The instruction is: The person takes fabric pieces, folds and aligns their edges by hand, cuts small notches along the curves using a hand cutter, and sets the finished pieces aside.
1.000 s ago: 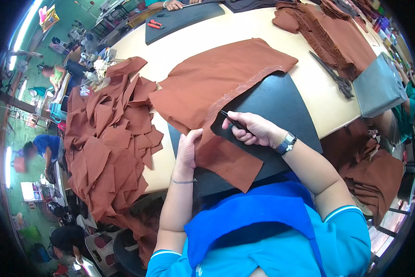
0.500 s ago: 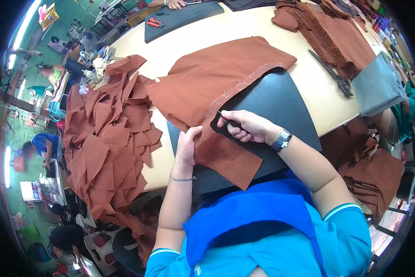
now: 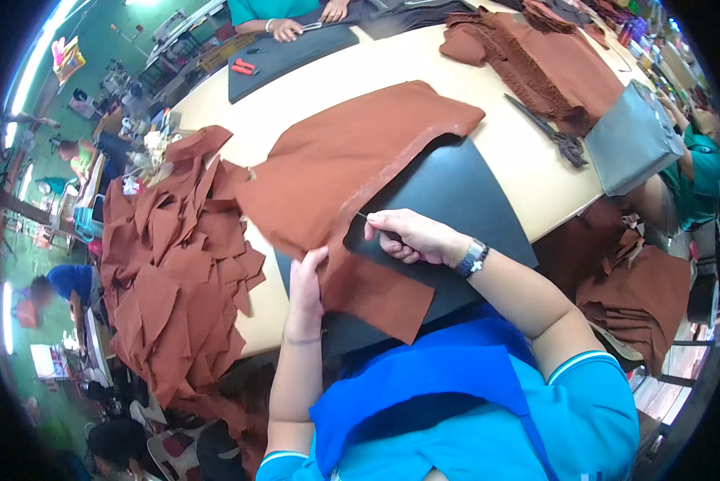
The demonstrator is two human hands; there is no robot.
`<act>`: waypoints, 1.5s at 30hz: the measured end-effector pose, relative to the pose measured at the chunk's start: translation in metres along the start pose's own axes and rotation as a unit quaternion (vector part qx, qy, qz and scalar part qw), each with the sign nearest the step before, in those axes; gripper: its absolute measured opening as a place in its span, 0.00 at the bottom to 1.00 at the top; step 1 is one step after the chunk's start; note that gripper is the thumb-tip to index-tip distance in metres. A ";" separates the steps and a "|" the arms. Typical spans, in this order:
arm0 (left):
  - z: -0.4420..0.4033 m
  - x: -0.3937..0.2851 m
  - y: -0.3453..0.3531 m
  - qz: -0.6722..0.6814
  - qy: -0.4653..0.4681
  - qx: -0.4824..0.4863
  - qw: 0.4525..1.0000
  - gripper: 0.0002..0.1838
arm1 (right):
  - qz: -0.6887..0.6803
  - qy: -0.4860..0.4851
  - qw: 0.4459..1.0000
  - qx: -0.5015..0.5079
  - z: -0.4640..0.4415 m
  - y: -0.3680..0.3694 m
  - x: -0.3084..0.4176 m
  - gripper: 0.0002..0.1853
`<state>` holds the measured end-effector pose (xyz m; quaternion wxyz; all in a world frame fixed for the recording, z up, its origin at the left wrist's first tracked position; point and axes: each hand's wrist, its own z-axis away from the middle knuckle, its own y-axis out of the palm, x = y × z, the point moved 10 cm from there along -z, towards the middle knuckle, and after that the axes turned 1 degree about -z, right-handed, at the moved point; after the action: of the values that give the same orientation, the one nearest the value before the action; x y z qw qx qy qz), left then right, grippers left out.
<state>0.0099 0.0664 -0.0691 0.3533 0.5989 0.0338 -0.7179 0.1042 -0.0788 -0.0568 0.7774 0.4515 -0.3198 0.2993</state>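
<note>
A large brown fabric piece [image 3: 352, 152] with a whitish line along its cut edge lies partly over a black board [image 3: 472, 196]. My left hand [image 3: 304, 280] pinches the fabric near its narrower end, thumb on top. A smaller flap of it hangs toward me over the board. My right hand [image 3: 416, 236], wearing a watch, is closed around a thin pointed tool [image 3: 361, 214] beside the fabric edge. Only the tool's slim tip shows clearly; the fingers hide most of the rest, so its exact kind cannot be told.
Loose brown fabric pieces [image 3: 167, 297] are heaped at the left table edge. Dark scissors [image 3: 548, 128] and a grey box-like block [image 3: 634, 140] lie to the right. Across the table, a co-worker's hand [image 3: 284, 30] rests by another black board [image 3: 296, 58] with a red-handled tool [image 3: 244, 67].
The view has shifted, so the table appears lower and further left. More of the co-worker across the table shows. My hands keep nearly the same place on the fabric.
</note>
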 end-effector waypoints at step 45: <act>-0.039 -0.063 0.104 -0.556 0.446 -0.023 0.701 0.04 | -0.019 0.010 0.983 -0.181 0.010 -0.088 0.032 0.19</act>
<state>0.1016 0.0370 0.0146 -0.1526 0.7134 0.5304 -0.4319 0.1886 -0.1182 -0.0733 0.8550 0.3061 -0.3523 0.2263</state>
